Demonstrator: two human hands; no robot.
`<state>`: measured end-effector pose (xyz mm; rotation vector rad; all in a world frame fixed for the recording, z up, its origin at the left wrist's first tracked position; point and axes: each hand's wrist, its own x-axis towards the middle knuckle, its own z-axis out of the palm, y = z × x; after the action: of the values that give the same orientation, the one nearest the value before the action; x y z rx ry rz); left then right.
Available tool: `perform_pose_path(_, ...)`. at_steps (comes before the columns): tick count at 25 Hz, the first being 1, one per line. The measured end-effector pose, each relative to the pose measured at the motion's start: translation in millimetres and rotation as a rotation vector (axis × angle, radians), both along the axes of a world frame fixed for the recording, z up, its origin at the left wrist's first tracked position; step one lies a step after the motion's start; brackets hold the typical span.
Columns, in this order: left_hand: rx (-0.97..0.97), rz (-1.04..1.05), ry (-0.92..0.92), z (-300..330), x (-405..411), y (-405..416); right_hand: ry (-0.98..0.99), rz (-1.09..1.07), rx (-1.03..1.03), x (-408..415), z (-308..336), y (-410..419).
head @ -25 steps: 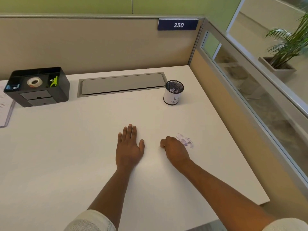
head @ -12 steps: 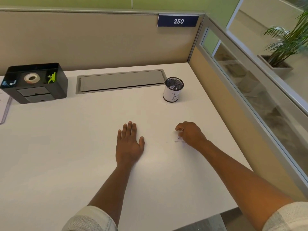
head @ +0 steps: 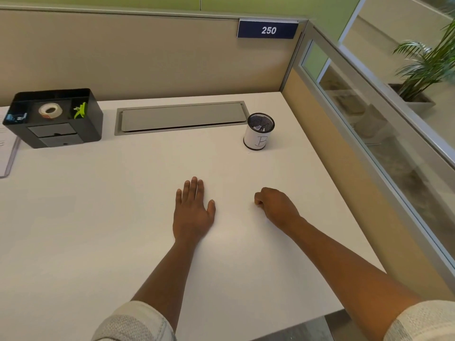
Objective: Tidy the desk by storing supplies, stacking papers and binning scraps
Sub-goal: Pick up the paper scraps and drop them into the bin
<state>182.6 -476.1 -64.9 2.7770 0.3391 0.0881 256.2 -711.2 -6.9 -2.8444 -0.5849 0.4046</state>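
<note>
Two hands on desk [head: 98,217]: left hand [head: 193,212] flat, right hand [head: 277,205] fisted.

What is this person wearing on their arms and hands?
Nothing covers the left hand or the right hand: no gloves, rings or watch show. Both forearms are bare. Pale cream knitted sleeves, the left sleeve and the right sleeve, end near the elbows.
</note>
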Motion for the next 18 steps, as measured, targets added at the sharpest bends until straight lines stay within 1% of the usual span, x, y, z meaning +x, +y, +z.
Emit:
perform_pose_path(2, -0.002, -0.002, 0.007, 0, 0, 1, 0.007, -0.05, 0.064, 8, 3, 0)
perform_pose_path(6, 0.002, 0.0, 0.005, 1, 1, 1, 0.001, -0.263, 0.385, 33, 23, 0)
perform_pose_path(9, 0.005, -0.006, 0.007, 0, 0, 0, 0.065, -0.44, 0.568, 59, 42, 2)
perform_pose_path(11, 0.005, -0.006, 0.002, 0, 0, 0, 0.054, -0.48, 0.67, 78, 56, 7)
perform_pose_path(14, 0.004, -0.002, -0.008, -1, 0, 0, -0.037, -0.449, 0.725, 114, 79, 18)
perform_pose_path(18, 0.017, 0.004, -0.021, -1, 0, -1, -0.134, -0.464, 0.703, 167, 100, 27)
